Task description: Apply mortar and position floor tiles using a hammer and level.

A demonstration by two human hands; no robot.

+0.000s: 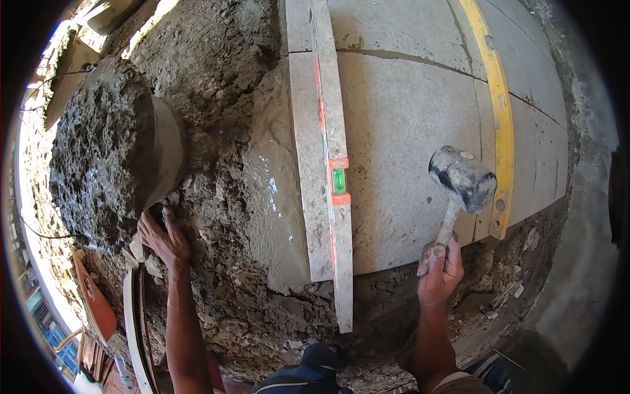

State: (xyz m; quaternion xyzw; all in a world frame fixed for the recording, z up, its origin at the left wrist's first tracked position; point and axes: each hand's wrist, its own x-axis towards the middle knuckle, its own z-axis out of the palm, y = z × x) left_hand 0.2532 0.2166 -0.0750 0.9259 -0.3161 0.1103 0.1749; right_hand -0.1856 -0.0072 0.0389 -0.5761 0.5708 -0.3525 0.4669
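Observation:
My right hand (441, 269) is closed round the pale handle of a rubber mallet (462, 178). The mallet's worn black-and-grey head hangs over the large grey paving slabs (407, 151). My left hand (165, 240) has its fingers apart, with the tips at the lower edge of a rough grey cylinder (105, 154) with a lumpy top and a smooth side. A whitish spirit level (340, 262) with a green vial lies lengthwise along the slabs' left part, its near end sticking out past them. Wet mortar (279, 190) borders the slabs on the left.
A yellow straightedge (502, 125) lies across the slabs at the right. Rubbly soil (223, 262) spreads under my left arm. An orange-red blade-like tool (95, 299) and a curved pale strip (134, 322) are at the lower left. Smooth grey concrete (584, 243) runs along the right.

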